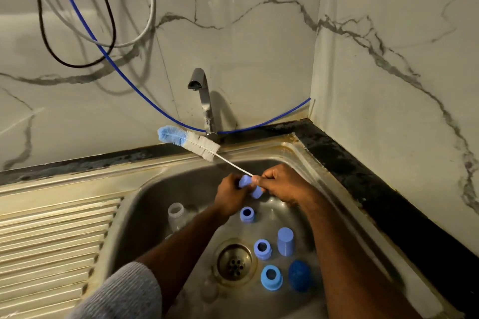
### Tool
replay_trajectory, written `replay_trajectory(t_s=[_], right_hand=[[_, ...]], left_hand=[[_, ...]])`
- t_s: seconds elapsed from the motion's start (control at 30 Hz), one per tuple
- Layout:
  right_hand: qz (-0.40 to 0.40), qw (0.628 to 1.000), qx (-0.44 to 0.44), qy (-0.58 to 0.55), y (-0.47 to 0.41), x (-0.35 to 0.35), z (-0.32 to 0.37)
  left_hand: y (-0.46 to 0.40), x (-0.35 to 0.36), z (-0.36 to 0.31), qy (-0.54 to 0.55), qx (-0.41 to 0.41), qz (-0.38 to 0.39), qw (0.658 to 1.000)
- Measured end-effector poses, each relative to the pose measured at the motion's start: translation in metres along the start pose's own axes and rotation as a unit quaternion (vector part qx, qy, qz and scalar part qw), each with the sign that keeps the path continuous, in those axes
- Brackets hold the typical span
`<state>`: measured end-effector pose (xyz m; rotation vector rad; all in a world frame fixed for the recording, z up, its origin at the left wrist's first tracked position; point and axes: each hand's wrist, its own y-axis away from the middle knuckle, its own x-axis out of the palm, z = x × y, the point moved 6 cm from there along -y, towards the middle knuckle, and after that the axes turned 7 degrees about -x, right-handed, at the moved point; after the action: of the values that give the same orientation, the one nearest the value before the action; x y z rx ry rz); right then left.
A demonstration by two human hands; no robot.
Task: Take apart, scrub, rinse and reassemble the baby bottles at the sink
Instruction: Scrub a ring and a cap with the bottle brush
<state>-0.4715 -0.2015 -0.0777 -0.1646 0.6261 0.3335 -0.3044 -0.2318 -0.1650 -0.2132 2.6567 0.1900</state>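
We hold both hands over the back part of the steel sink [305, 153], just in front of the tap [203, 93]. Our left hand [229, 193] has its fingers curled around a small blue bottle part [245, 181]; we cannot tell exactly which part it is. Our right hand [281, 184] pinches the thin wire handle of the bottle brush [189, 141] between thumb and fingers, close to the blue part. A second blue piece [256, 192] shows just under the two hands, and we cannot tell which hand carries it. The brush head, white with a blue tip, points up and to the left of the tap, over the rim of the sink.

Around the drain [234, 263] more pieces lie on the sink bottom. Three blue collar rings are there: one behind the drain [247, 214], one just right of it [262, 248], and one in front and right of it [271, 277]. A blue cap [285, 241] stands to the right of the drain, and a dark blue rounded piece [299, 275] lies nearest the right wall of the sink. A clear bottle body [177, 215] lies left of the drain, partly hidden by our left forearm.

A ribbed draining board [51, 241] extends left of the sink. The wall behind the tap is white marble-look tile [246, 33], and a blue tube [103, 52] with other cables hangs on it.
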Motion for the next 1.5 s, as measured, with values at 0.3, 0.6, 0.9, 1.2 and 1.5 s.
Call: replay_trajectory(t_s=[0.3,0.6,0.9,1.2,1.5], right_hand=[[0.017,0.998,-0.051,0.023,-0.005,0.022,0.014],[0.048,0.996,-0.072,-0.007,0.001,0.029,0.021],[0.110,0.991,-0.082,0.001,0.005,0.037,0.023],[0.088,0.986,-0.142,0.003,0.001,0.045,0.026],[-0.183,0.950,-0.238,0.087,0.000,0.018,0.046]], left_hand=[[0.074,-0.155,0.017,0.352,-0.086,-0.133,0.923],[0.092,-0.250,0.047,0.538,-0.045,-0.287,0.792],[0.088,-0.252,0.045,0.487,-0.033,-0.238,0.839],[0.097,-0.248,0.034,0.450,-0.013,-0.244,0.859],[0.092,-0.251,0.040,0.486,0.005,-0.262,0.834]])
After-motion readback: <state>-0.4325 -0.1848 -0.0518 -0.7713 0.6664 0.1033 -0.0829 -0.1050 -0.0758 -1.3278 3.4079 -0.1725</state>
